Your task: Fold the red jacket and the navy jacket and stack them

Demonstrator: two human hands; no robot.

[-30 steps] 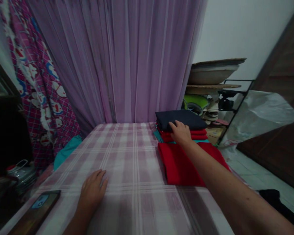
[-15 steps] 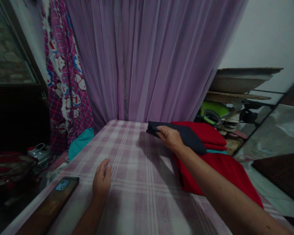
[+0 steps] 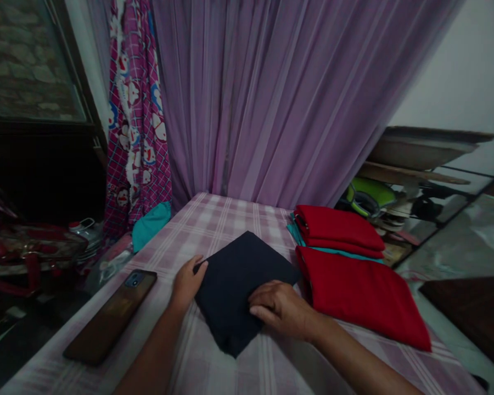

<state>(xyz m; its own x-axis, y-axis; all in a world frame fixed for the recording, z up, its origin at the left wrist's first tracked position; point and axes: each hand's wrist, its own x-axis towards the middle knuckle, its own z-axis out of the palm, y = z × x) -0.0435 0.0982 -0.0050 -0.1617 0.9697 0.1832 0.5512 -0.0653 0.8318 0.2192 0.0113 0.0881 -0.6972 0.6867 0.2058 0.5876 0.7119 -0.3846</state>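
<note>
A dark navy folded cloth (image 3: 239, 280) lies at an angle on the checked bed or table cover (image 3: 226, 216), in front of me. At its left corner is my left hand (image 3: 187, 282), thumb and fingers closed around the edge. My right hand (image 3: 286, 310) rests on the lower right part of the same cloth, its fingers curled together against the fabric. To the right lie folded red cloths, one nearer (image 3: 362, 296) and a stack farther back (image 3: 340, 227), with a teal cloth (image 3: 296, 233) showing from under the stack.
A phone (image 3: 113, 318) lies face down left of my left forearm. A teal fabric piece (image 3: 150, 225) hangs at the left edge. Purple curtains (image 3: 263, 109) close off the back. Beyond the right edge stands a cluttered rack (image 3: 420, 170).
My right hand has brought the dark cloth from on top of the red ones to the middle. My left hand has moved onto its corner. The view has shifted slightly.
</note>
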